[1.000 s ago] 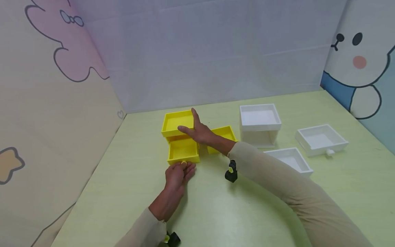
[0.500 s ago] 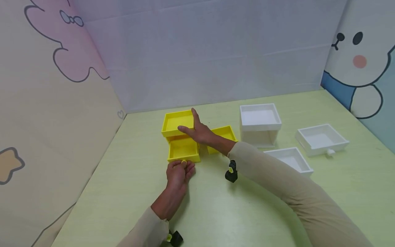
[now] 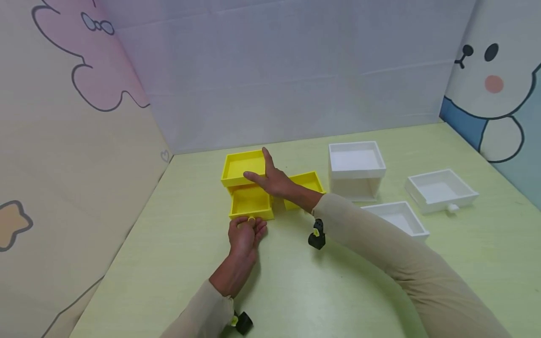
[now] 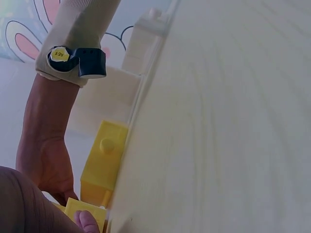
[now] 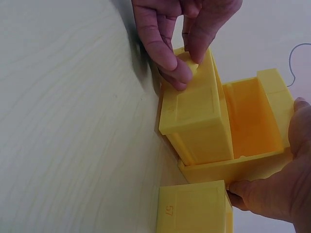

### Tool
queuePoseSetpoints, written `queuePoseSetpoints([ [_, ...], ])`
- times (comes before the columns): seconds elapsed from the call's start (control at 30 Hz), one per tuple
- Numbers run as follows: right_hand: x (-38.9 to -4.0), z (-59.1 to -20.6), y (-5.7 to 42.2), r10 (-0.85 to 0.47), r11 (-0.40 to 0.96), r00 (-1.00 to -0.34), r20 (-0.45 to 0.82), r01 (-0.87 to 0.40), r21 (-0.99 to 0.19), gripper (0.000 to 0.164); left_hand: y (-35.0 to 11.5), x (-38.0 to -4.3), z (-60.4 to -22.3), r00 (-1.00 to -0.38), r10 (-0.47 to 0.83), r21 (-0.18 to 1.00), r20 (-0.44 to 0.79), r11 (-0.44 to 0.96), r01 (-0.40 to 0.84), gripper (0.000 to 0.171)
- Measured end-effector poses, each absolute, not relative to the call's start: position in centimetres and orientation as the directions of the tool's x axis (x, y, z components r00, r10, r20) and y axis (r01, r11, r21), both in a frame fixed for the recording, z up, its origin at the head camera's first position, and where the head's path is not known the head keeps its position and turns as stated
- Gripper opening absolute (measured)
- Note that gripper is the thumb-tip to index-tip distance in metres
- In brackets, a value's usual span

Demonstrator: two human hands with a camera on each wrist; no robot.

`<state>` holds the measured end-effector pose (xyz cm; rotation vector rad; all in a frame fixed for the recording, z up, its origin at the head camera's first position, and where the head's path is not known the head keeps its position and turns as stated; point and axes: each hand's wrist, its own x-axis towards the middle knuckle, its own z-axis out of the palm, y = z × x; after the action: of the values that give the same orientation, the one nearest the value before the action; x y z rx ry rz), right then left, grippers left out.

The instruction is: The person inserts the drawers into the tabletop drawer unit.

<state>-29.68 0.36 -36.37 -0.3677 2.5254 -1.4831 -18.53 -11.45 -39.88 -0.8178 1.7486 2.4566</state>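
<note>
Yellow cabinet point(image 3: 232, 181) is placed left of centre in the frame, yellow drawer point(image 3: 252, 203) sticking partly out of its front. Drawer's knob point(image 3: 251, 220) is pinched by the left hand point(image 3: 244, 238), just below; probably held there so the drawer can be steered straight. Cabinet's right side is pressed by the right hand point(image 3: 275, 181), thumb and index spread, other fingers mostly hidden; presumably braced so the body isn't shifted. Second yellow drawer point(image 3: 307, 181), centre, is partly covered by the right forearm. White cabinet point(image 3: 357, 174) and two white drawers point(image 3: 441, 188), right of frame, are untouched, apparently parked out of the way.
</note>
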Motion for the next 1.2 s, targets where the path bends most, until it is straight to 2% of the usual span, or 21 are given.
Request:
queuePoseSetpoints([
  [0.27, -29.7, -36.2, 0.4, -0.298, 0.473, -0.954, -0.022, -0.127, -0.872, 0.098, -11.0, -19.3, -40.0, -0.863, -0.294, 0.874, -0.411, -0.397, -0.281, 0.018],
  [1.2, -29.4, -36.1, 0.4, -0.301, 0.485, -0.953, -0.041, -0.116, -0.867, 0.099, -10.7, -21.1, -40.0, -0.849, -0.323, 0.865, -0.419, -0.428, -0.263, 0.019],
])
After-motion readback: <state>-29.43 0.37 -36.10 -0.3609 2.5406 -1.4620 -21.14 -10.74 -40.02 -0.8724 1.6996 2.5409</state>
